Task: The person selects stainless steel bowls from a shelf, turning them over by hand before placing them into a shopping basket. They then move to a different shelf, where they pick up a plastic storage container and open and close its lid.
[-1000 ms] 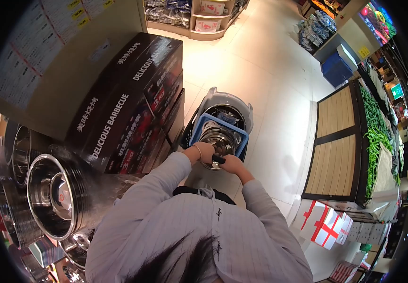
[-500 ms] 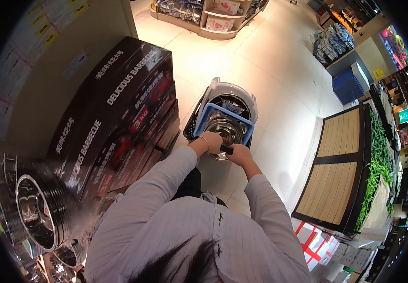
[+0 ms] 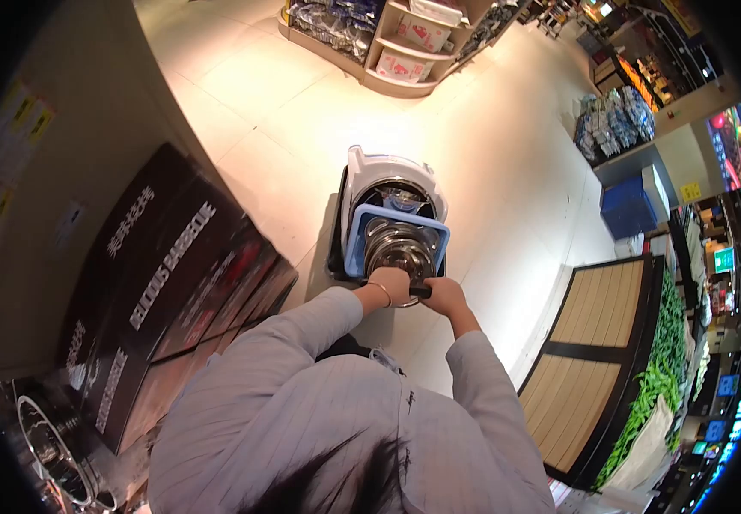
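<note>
Both your left hand (image 3: 389,286) and right hand (image 3: 446,297) are curled around the black handle (image 3: 420,291), close beside the stacked metal bowls (image 3: 399,246) in the blue basket (image 3: 356,242).

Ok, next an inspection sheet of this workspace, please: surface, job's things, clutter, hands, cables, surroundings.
Surface: pale glossy tiled floor, bright reflections.
Job's things: round shiny metal bowls in or over a blue rectangular plastic basket; short black handle at the near side.
Clutter: stacked dark printed cardboard boxes at left.
Hands: left hand and right hand closed on the handle.
Cables: nothing seen.
Surroundings: wood-panelled stand with green vegetables at right.
</note>
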Demonstrator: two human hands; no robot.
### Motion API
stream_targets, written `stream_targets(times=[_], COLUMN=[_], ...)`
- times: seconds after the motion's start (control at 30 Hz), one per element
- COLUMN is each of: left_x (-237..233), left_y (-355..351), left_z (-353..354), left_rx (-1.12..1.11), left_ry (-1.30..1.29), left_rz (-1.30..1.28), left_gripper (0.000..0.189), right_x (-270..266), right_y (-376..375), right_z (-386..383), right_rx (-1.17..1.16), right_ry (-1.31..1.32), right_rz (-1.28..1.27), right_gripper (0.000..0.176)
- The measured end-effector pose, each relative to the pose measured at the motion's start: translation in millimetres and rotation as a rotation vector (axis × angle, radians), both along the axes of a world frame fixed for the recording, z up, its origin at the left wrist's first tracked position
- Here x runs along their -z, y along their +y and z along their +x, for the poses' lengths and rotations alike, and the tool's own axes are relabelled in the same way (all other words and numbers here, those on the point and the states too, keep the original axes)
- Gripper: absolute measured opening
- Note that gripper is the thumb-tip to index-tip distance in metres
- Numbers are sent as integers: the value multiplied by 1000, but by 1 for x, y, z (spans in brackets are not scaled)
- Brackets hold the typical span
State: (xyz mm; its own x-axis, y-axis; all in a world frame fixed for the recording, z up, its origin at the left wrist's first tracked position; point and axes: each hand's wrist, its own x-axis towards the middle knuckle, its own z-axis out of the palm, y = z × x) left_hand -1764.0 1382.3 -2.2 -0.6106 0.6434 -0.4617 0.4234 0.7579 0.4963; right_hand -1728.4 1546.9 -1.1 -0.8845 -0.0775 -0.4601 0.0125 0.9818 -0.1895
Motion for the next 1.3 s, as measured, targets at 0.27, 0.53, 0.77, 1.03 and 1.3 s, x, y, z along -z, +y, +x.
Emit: stream_targets(times=[0.27, 0.53, 0.77, 1.03, 1.3], left_x=[27, 51, 64, 68, 72], left_y=[35, 50, 34, 7, -44], left_z=[-92, -198, -291, -366, -444], left_rx=[-242, -389, -438, -733, -808], left_ry=[-9, -85, -114, -15, 48], left_rz=[62, 70, 62, 69, 35], left_gripper=[32, 50, 58, 39, 34], right_x=[18, 27, 43, 62, 67], right_y=[40, 47, 36, -8, -74], right_z=[-119, -264, -379, -492, -587], right_rx=[-195, -381, -525, -748, -830], right_ry=[77, -121, -116, -54, -89], right_rz=[-6, 59, 7, 9, 41], right_gripper=[19, 28, 36, 31, 27])
